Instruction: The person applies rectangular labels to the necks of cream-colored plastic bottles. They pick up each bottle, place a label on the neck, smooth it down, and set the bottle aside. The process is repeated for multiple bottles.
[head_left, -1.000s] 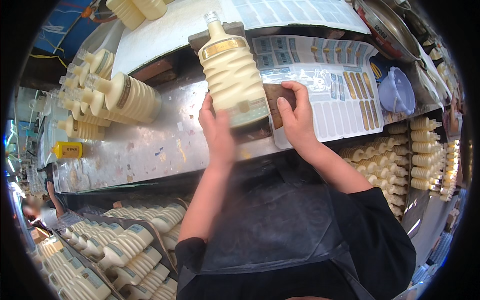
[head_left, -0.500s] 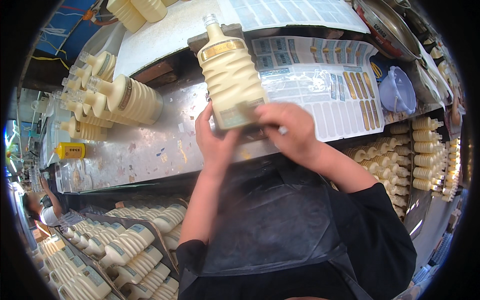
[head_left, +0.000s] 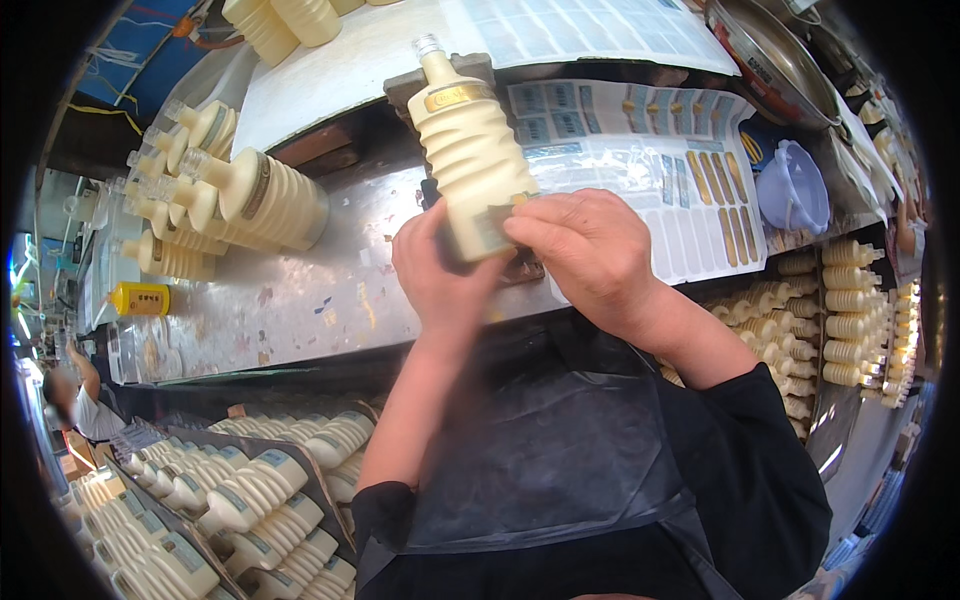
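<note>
A cream-coloured bottle [head_left: 475, 150] with a wavy ribbed body and a clear neck lies tilted on a dark block-like rest [head_left: 400, 82], its neck pointing away from me. Near the neck it carries a gold label [head_left: 460, 97]. My left hand [head_left: 432, 262] is wrapped round the left side of its base. At the base's right side my right hand [head_left: 592, 245] pinches a small dark flat piece [head_left: 500, 213] against the bottle's lower front. Whether that piece is a label or a small tool I cannot make out. The fingers partly cover the area.
Sheets of blue-grey and gold labels [head_left: 640, 215] lie right of the bottle. Several similar bottles [head_left: 270, 200] rest at the left, near a yellow container [head_left: 140, 299]. A lilac bucket [head_left: 793, 185] stands at the right. Racks of bottles [head_left: 260, 490] flank me below; another person [head_left: 95, 410] is far left.
The bottle's base has swung slightly and its body shifted a little to the right. My right hand has turned over the base, with its fingers closer together on the dark piece.
</note>
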